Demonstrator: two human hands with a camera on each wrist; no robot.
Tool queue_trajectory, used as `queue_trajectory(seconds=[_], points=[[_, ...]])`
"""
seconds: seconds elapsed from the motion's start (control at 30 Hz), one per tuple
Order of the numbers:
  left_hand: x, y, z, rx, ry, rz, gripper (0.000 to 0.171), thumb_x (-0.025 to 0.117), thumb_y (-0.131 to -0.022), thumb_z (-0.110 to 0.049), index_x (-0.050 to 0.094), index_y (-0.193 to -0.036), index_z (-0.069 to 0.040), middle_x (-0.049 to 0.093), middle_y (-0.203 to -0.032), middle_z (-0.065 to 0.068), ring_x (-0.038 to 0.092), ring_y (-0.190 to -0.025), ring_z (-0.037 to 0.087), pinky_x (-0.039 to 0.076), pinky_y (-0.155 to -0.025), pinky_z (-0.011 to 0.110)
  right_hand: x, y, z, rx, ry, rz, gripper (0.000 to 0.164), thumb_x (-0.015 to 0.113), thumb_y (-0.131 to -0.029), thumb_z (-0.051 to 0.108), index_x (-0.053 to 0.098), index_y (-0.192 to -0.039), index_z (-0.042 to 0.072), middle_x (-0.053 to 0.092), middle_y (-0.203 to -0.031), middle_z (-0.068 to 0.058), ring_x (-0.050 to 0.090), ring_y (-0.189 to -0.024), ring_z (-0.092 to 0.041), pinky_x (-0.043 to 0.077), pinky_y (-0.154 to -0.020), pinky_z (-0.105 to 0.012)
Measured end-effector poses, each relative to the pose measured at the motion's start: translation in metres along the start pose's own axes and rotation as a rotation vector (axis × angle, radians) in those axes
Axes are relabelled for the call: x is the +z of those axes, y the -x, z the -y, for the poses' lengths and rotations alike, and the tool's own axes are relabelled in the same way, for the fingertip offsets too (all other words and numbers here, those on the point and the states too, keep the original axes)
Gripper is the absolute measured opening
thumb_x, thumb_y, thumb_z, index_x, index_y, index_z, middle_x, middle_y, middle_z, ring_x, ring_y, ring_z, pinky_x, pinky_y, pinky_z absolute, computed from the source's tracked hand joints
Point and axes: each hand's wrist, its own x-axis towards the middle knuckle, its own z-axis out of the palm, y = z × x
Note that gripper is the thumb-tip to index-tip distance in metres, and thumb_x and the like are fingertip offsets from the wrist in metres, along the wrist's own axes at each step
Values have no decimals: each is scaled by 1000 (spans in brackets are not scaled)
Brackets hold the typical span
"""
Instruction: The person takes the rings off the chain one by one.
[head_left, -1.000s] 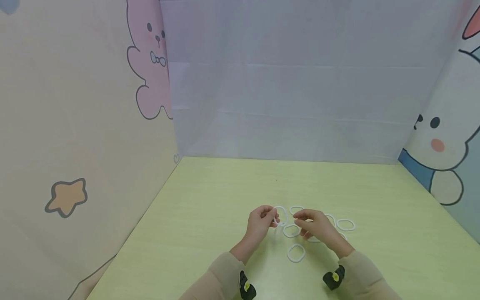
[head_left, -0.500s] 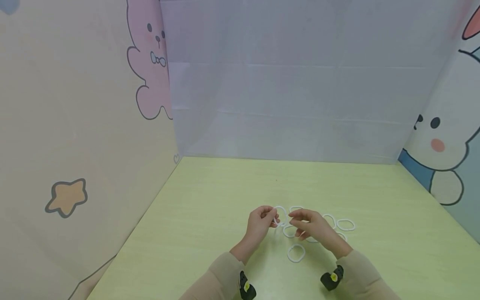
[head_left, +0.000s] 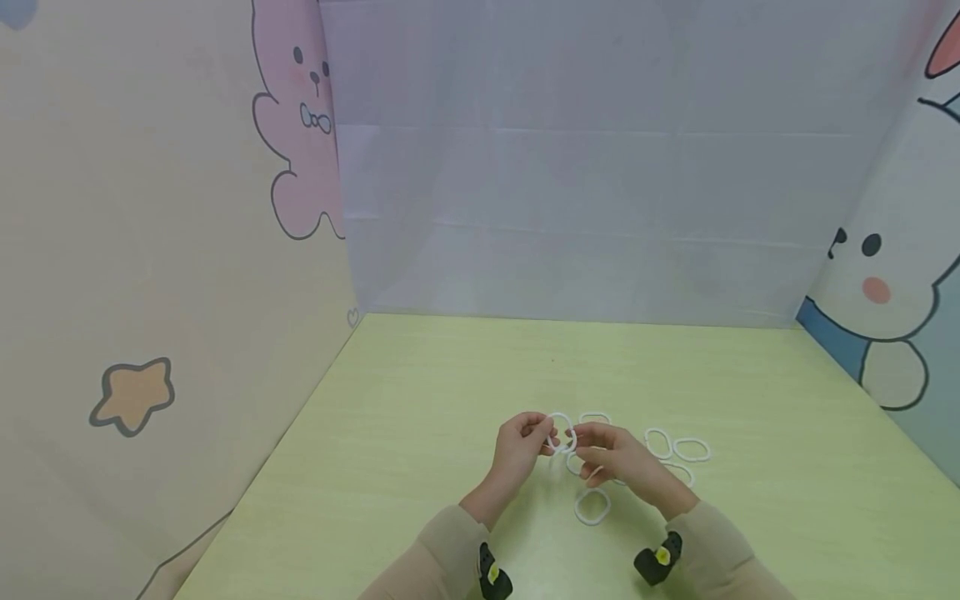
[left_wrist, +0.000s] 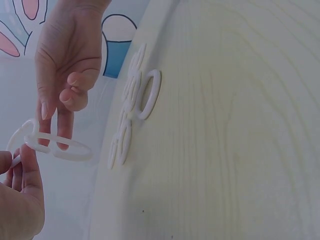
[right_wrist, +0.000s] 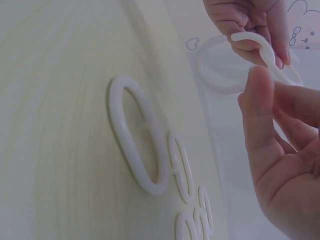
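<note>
My left hand [head_left: 517, 446] pinches a white plastic open-loop link [left_wrist: 75, 152] between thumb and fingers, above the table. A second white loop [left_wrist: 21, 131] appears hooked through it at the left fingertips. In the right wrist view a small gap shows in the rim of the held link [right_wrist: 200, 62]. My right hand [head_left: 626, 462] reaches in from the right with its fingers extended. One of its fingertips lies at the link's far side, seemingly touching it; its thumb stands apart from that finger. Below the hands a loose white link [head_left: 592, 523] lies flat.
More white links lie on the pale yellow-green table [head_left: 450, 375], among them one [head_left: 692, 460] at the right and one [head_left: 596, 413] behind the hands. Several are partly hidden by the right hand. Cartoon-printed sheets [head_left: 187, 250] and a plain back sheet [head_left: 570, 183] enclose the table.
My right hand has moved left, up to the held link, uncovering more of the loose links at the right. The left hand stays in place with its grip.
</note>
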Motion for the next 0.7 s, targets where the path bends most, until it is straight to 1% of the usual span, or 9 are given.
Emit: queue_trajectory(seconds=[0.07, 0.13, 0.2, 0.27, 0.37, 0.43, 0.57, 0.7], points=[[0, 1, -1, -2, 2, -1, 17, 54, -92, -4, 57, -95, 13, 62, -81, 14, 61, -69, 16, 52, -64, 24, 0, 0, -1, 6, -10, 9, 45, 53, -93, 8, 36, -128, -14, 55, -101, -19, 58, -72, -21, 53, -62, -33], [0, -1, 2, -4, 3, 0, 15, 54, -92, -3, 58, -94, 11, 62, -81, 14, 60, -69, 16, 52, -64, 25, 1, -1, -2, 13, -22, 23, 46, 53, -93, 8, 35, -129, -14, 56, -98, -19, 58, -72, -20, 53, -62, -33], [0, -5, 8, -11, 9, 1, 14, 55, -92, -4, 58, -94, 9, 62, -81, 13, 60, -69, 16, 52, -64, 25, 1, -1, -3, 16, -29, 39, 46, 54, -93, 8, 35, -129, -14, 57, -95, -19, 58, -72, -20, 52, -62, -32], [0, -9, 16, -11, 16, 0, 15, 55, -92, -5, 58, -95, 10, 62, -81, 12, 60, -68, 15, 52, -63, 25, 1, 0, -3, 17, -29, 51, 46, 54, -93, 8, 36, -129, -14, 58, -93, -19, 58, -72, -20, 52, -62, -33], [0, -14, 26, -13, 17, -3, 20, 56, -92, -8, 58, -97, 11, 63, -81, 11, 60, -67, 13, 52, -62, 23, 2, 0, -4, 19, -14, 62, 45, 55, -93, 9, 38, -128, -12, 58, -94, -19, 59, -74, -22, 52, -63, -34], [0, -16, 28, -14, 16, -8, 22, 57, -92, -9, 58, -98, 11, 63, -81, 11, 59, -66, 12, 51, -61, 22, 3, 0, -5, 23, 3, 63, 43, 55, -92, 10, 41, -127, -10, 58, -96, -20, 59, -75, -23, 53, -64, -35], [0, -16, 30, -9, 12, -15, 21, 58, -91, -10, 59, -97, 10, 63, -81, 12, 59, -65, 11, 52, -61, 23, 4, 0, -7, 16, 30, 71, 40, 56, -93, 12, 44, -126, -7, 57, -102, -23, 60, -77, -26, 53, -64, -37], [0, -16, 31, -1, 4, -10, 20, 57, -91, -9, 59, -97, 10, 63, -80, 10, 59, -64, 11, 52, -63, 25, 6, 1, -5, -5, 43, 83, 39, 57, -93, 13, 46, -123, -8, 56, -110, -21, 60, -78, -27, 53, -64, -39]])
